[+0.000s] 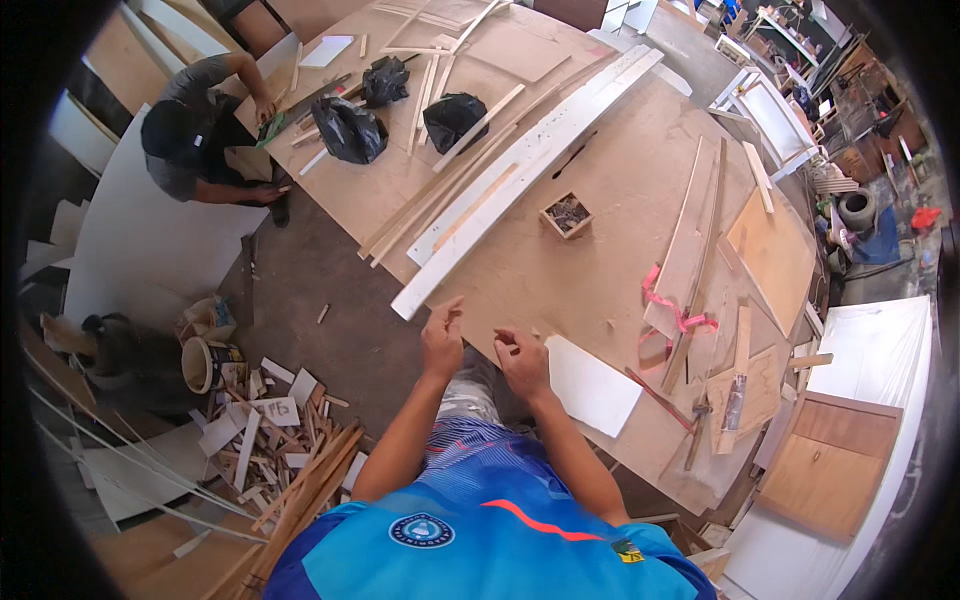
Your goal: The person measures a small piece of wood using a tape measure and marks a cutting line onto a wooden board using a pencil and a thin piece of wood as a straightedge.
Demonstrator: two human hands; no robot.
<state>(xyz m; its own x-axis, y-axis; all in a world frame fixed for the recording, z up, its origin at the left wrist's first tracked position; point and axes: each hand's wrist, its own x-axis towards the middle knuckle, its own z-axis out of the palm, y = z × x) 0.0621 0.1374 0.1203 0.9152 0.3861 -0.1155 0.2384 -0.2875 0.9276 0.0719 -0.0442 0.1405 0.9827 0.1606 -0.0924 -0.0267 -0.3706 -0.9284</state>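
Observation:
My left hand (442,340) is raised at the table's near edge, just below the end of a long white board (520,190). Its fingers are half bent and apart, with nothing seen in them. To its right, my right hand (523,363) hovers with loosely curled fingers and a gap by the thumb; I see nothing in it. Beside that hand lies a white rectangular panel (592,385) on the brown worktable (610,270). A small square wooden box (566,216) holding small dark pieces, perhaps nails or screws, stands farther in.
Wood strips (700,250), pink ribbon (680,318) and a hammer (697,436) lie on the right side. Black plastic bags (350,130) sit at the far left, near another person (195,130). Wood offcuts (285,410) and a bucket (210,366) crowd the floor at left.

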